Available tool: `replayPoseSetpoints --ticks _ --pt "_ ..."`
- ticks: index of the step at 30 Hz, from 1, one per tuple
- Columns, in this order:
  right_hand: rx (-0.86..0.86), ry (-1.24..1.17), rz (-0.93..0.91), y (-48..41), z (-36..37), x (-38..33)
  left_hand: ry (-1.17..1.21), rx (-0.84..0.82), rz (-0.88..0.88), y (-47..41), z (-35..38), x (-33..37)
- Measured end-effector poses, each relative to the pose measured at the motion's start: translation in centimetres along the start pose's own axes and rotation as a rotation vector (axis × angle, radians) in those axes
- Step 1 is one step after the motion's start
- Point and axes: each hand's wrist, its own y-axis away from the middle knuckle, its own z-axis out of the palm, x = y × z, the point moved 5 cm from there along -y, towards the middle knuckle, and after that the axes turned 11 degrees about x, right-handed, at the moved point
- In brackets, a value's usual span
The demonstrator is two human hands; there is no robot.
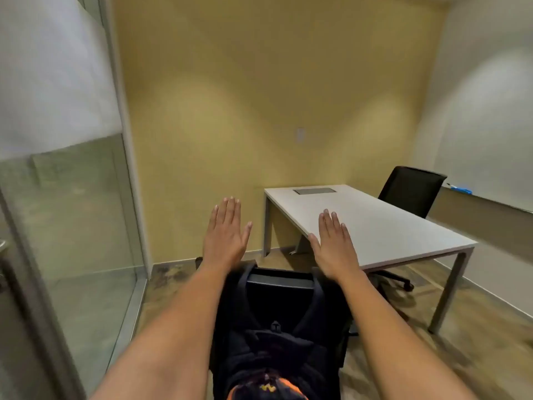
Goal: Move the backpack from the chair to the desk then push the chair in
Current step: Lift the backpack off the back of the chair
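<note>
A black backpack [271, 350] with an orange patch near the bottom lies on a black office chair [281, 287] directly below me, between my forearms. Held flat in the air above and beyond the chair, my left hand [226, 236] and my right hand [336, 245] are both palm down with fingers extended, holding nothing. The white desk [383, 226] stands to the right and ahead; the right hand overlaps its near corner in the view.
A second black chair [411, 190] sits at the desk's far side by the right wall. A glass partition [72, 220] runs along the left. The yellow wall is ahead. A grey panel [314, 191] is set into the desktop. Bare floor lies between chair and desk.
</note>
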Motion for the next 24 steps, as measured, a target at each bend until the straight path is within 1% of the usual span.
replayPoseSetpoints --ticks 4,7,13,18,24 --pt "-0.131 -0.055 0.063 2.2 1.4 0.4 0.032 -0.096 -0.012 2.6 1.7 -0.1" --pt "-0.192 -0.067 0.084 3.7 2.1 0.4 0.073 -0.143 -0.014 4.1 2.5 0.1" --pt "-0.196 -0.053 0.081 5.0 2.1 0.4 0.128 -0.214 -0.031 6.3 3.6 0.4" --pt "-0.19 -0.038 0.068 5.4 2.2 0.5 0.201 -0.227 -0.05 7.1 4.1 0.5" --pt "-0.23 -0.054 0.071 5.4 2.3 0.4 0.2 -0.166 -0.01 6.8 4.1 0.6"
